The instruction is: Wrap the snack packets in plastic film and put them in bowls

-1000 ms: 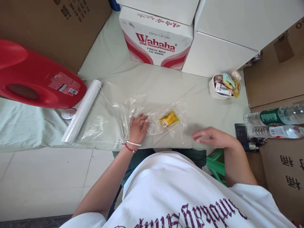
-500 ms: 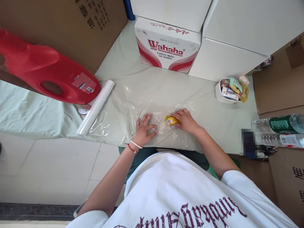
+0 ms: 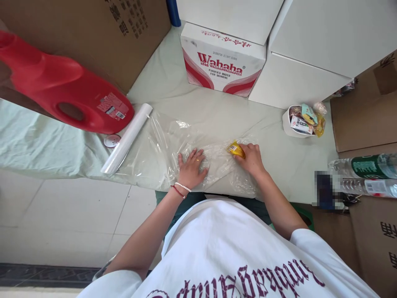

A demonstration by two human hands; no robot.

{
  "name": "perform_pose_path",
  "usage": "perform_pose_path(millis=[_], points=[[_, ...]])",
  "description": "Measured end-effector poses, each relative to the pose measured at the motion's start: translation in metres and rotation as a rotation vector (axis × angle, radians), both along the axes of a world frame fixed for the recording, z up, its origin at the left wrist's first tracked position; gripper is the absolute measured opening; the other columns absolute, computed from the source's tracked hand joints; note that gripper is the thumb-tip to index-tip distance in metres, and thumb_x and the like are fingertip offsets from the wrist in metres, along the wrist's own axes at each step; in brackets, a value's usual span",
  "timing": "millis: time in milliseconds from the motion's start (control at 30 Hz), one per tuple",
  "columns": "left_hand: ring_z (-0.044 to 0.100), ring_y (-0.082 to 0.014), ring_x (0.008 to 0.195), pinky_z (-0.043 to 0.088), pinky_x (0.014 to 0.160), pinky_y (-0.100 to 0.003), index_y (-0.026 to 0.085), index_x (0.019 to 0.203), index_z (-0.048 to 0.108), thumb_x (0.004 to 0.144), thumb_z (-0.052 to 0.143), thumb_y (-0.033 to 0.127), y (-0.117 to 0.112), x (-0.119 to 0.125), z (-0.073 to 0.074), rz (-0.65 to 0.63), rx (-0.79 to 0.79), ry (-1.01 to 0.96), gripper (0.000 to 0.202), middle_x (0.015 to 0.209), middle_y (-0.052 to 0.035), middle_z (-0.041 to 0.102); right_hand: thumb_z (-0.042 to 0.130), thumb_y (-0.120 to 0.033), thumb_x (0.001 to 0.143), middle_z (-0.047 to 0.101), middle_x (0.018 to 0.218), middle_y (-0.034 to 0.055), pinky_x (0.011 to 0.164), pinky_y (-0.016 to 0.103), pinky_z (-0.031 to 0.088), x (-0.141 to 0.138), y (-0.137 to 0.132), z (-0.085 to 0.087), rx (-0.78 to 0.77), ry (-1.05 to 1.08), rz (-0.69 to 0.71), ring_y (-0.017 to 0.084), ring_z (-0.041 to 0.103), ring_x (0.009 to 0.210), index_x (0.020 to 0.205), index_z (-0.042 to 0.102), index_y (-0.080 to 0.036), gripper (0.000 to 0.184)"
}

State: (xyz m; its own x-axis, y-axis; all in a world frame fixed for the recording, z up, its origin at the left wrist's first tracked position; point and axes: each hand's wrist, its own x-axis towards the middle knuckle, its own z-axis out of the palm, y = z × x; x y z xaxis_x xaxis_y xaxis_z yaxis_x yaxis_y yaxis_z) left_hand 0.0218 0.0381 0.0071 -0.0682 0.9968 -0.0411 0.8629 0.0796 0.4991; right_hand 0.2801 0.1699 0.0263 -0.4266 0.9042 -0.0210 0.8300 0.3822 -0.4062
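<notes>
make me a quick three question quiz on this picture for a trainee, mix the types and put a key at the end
1. Which hand grips the yellow packet?
2. True or false: in the picture, the white tub stands to the right of the Wahaha box.
3. What does the left hand rest on, fingers spread?
a) red jug
b) clear film
c) water bottle

Key: 1. The right hand. 2. True. 3. b
</notes>
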Motion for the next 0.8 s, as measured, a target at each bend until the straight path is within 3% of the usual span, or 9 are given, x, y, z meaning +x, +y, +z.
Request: perform_pose_path(millis=[133, 267, 333, 433, 533, 633, 700, 800], points=[[0.031, -0.0362, 0.159, -0.007, 0.126, -0.073, 0.026, 0.156, 0.046, 0.088, 0.057, 0.034, -0.002, 0.002, 0.0, -0.027, -0.022, 0.064, 0.069, 0.171, -0.0113, 0.035, 0.068, -0.042, 0.091, 0.06, 0.109, 0.015, 0.098, 0.052, 0.047, 0.0, -0.003, 0.013, -0.058, -0.041, -0.015, 0.036, 0.05, 0.108, 0.137, 0.067, -0.021, 0.05], [0.024, -0.0373, 0.161, -0.009, 0.126, -0.072, 0.023, 0.165, 0.031, 0.084, 0.058, 0.032, -0.001, 0.002, -0.002, -0.049, -0.027, 0.092, 0.086, 0.175, -0.0138, 0.021, 0.072, -0.031, 0.086, 0.061, 0.106, 0.0124, 0.095, 0.049, 0.048, -0.016, 0.0, 0.033, -0.154, -0.121, 0.256, 0.034, 0.051, 0.104, 0.131, 0.071, -0.025, 0.046], [0.023, -0.0355, 0.162, -0.011, 0.126, -0.07, 0.024, 0.166, 0.028, 0.087, 0.057, 0.032, -0.002, 0.003, -0.004, -0.055, -0.013, 0.101, 0.085, 0.175, -0.0135, 0.02, 0.073, -0.031, 0.084, 0.062, 0.104, 0.0125, 0.093, 0.049, 0.048, -0.029, 0.009, 0.038, -0.194, -0.157, 0.309, 0.034, 0.052, 0.103, 0.125, 0.073, -0.024, 0.041], [0.024, -0.0338, 0.162, -0.012, 0.126, -0.069, 0.025, 0.166, 0.029, 0.096, 0.05, 0.039, -0.002, 0.006, -0.007, -0.037, 0.022, 0.122, 0.075, 0.175, -0.0138, 0.02, 0.072, -0.038, 0.085, 0.064, 0.104, 0.0112, 0.09, 0.043, 0.05, -0.047, 0.032, 0.034, -0.27, -0.051, 0.228, 0.031, 0.057, 0.101, 0.117, 0.075, -0.022, 0.036], [0.026, -0.0349, 0.161, -0.013, 0.125, -0.072, 0.025, 0.166, 0.03, 0.103, 0.042, 0.052, -0.002, 0.011, -0.009, -0.014, 0.033, 0.151, 0.07, 0.174, -0.0148, 0.022, 0.065, -0.05, 0.089, 0.067, 0.105, 0.0087, 0.086, 0.037, 0.051, -0.052, 0.052, 0.023, -0.322, 0.166, 0.021, 0.025, 0.062, 0.095, 0.122, 0.071, -0.022, 0.044], [0.025, -0.0367, 0.161, -0.011, 0.125, -0.073, 0.019, 0.168, 0.024, 0.103, 0.038, 0.06, -0.001, 0.015, -0.009, 0.004, 0.012, 0.183, 0.078, 0.174, -0.0161, 0.023, 0.064, -0.054, 0.088, 0.067, 0.106, 0.0098, 0.086, 0.039, 0.052, -0.046, 0.051, 0.014, -0.244, 0.282, -0.179, 0.025, 0.063, 0.093, 0.123, 0.069, -0.021, 0.049], [0.024, -0.0373, 0.161, -0.009, 0.126, -0.072, 0.015, 0.168, 0.02, 0.102, 0.037, 0.063, -0.001, 0.015, -0.009, 0.009, -0.003, 0.199, 0.083, 0.173, -0.0169, 0.023, 0.067, -0.053, 0.087, 0.065, 0.111, 0.0111, 0.09, 0.042, 0.052, -0.038, 0.038, 0.01, -0.145, 0.325, -0.149, 0.027, 0.063, 0.099, 0.127, 0.067, -0.021, 0.051], [0.023, -0.037, 0.162, -0.008, 0.127, -0.072, 0.013, 0.168, 0.018, 0.102, 0.036, 0.065, -0.001, 0.014, -0.009, 0.005, -0.007, 0.208, 0.086, 0.174, -0.0173, 0.021, 0.072, -0.047, 0.088, 0.063, 0.117, 0.0116, 0.099, 0.047, 0.05, -0.027, 0.007, 0.004, -0.018, 0.262, 0.107, 0.031, 0.058, 0.109, 0.133, 0.066, -0.025, 0.051]])
